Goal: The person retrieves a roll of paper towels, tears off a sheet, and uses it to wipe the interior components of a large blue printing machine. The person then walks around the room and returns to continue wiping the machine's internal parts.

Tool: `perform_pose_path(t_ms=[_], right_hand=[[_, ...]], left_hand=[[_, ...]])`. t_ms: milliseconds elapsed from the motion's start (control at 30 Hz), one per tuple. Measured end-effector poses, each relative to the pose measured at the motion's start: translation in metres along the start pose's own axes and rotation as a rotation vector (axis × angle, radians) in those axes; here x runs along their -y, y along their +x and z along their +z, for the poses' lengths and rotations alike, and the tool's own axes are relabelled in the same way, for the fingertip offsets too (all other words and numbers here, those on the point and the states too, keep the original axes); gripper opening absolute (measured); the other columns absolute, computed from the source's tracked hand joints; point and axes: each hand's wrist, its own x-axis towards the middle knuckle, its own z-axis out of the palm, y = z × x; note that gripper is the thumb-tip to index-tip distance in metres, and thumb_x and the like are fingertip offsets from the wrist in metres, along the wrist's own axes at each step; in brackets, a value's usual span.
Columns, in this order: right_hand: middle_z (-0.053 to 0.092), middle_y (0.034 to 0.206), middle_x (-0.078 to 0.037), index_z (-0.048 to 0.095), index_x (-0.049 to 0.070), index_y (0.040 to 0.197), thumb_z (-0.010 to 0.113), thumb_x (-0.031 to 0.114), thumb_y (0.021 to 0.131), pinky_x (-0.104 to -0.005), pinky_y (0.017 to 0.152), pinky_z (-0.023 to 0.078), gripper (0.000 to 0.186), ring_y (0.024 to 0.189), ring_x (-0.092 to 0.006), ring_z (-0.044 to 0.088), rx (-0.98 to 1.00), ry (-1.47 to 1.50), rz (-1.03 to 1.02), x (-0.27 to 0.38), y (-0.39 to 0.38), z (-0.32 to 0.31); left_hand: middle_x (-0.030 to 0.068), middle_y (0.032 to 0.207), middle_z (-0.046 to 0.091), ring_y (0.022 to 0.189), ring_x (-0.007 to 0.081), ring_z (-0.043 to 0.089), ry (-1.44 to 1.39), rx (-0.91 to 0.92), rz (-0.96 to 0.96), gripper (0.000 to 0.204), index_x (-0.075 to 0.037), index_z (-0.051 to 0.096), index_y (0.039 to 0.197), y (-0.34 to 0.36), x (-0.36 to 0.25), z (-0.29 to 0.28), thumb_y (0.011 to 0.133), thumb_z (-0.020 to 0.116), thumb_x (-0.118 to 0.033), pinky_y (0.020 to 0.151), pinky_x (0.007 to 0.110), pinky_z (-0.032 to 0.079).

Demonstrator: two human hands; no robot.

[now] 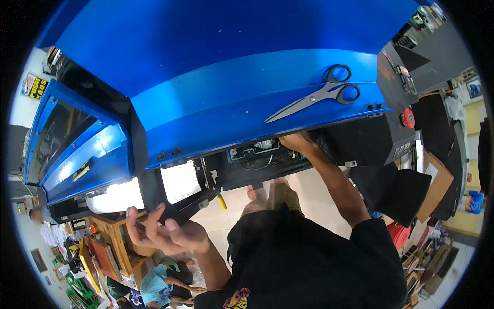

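Note:
In front of me is a large blue-and-black machine with its blue lid raised. My right hand reaches in under the lid's lower edge, beside the dark inner mechanism. Its fingertips are hidden inside, so I cannot see what they touch. At the machine's front left, my left hand is raised palm up, fingers apart and holding nothing, close to the black front edge. White sheet material shows inside the opening. Scissors with grey blades and black handles lie on the lid's inner ledge.
A second blue lid with a window stands raised at the left. A red round button sits on the machine's right end. A yellow-handled tool shows below the front edge. Another person is low at the left; a black chair stands right.

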Motion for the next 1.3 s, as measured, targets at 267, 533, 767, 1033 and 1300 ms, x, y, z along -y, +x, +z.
perform_pose_path(t_ms=[267, 533, 767, 1033, 1300], right_hand=[[0.060, 0.125, -0.028, 0.062, 0.002, 0.121, 0.063, 0.029, 0.092, -0.0515, 0.099, 0.045, 0.040, 0.118, -0.0456, 0.056, -0.112, 0.026, 0.044, -0.012, -0.001, 0.022], [0.061, 0.122, -0.028, 0.061, 0.002, 0.122, 0.060, 0.028, 0.094, -0.0526, 0.095, 0.047, 0.038, 0.114, -0.0475, 0.058, -0.189, 0.071, -0.068, -0.020, 0.002, 0.031], [0.069, 0.109, -0.022, 0.068, 0.009, 0.114, 0.064, 0.021, 0.091, -0.0479, 0.091, 0.051, 0.027, 0.104, -0.0409, 0.065, -0.201, 0.179, 0.065, 0.008, -0.002, 0.014], [0.072, 0.105, -0.019, 0.072, 0.006, 0.105, 0.067, 0.016, 0.089, -0.0434, 0.089, 0.052, 0.020, 0.101, -0.0352, 0.068, -0.039, 0.392, 0.405, 0.021, -0.023, -0.018], [0.067, 0.114, -0.023, 0.063, 0.003, 0.121, 0.066, 0.022, 0.091, -0.0511, 0.097, 0.047, 0.035, 0.109, -0.0440, 0.061, -0.432, 0.107, 0.046, 0.010, 0.008, 0.039]], left_hand=[[0.0198, 0.133, 0.047, 0.128, 0.0284, 0.045, 0.129, 0.038, 0.036, 0.036, 0.003, 0.066, 0.094, 0.000, 0.003, -0.005, 0.093, 0.044, -0.025, 0.091, 0.041, 0.052], [0.0203, 0.133, 0.047, 0.128, 0.0287, 0.046, 0.137, 0.013, 0.044, 0.037, 0.003, 0.066, 0.096, 0.000, 0.006, -0.003, 0.093, 0.043, -0.026, 0.090, 0.040, 0.053], [0.0206, 0.131, 0.047, 0.128, 0.0299, 0.045, 0.122, 0.017, 0.085, 0.036, 0.002, 0.066, 0.094, 0.002, 0.006, -0.003, 0.093, 0.046, -0.027, 0.097, 0.044, 0.045], [0.0208, 0.128, 0.045, 0.129, 0.0331, 0.043, -0.001, -0.004, 0.023, 0.033, 0.002, 0.067, 0.091, 0.000, 0.002, 0.000, 0.092, 0.049, -0.026, 0.108, 0.051, 0.033], [0.0214, 0.127, 0.046, 0.129, 0.0328, 0.043, 0.018, 0.016, 0.043, 0.033, 0.002, 0.067, 0.091, 0.002, 0.002, -0.002, 0.090, 0.050, -0.026, 0.106, 0.050, 0.035]])
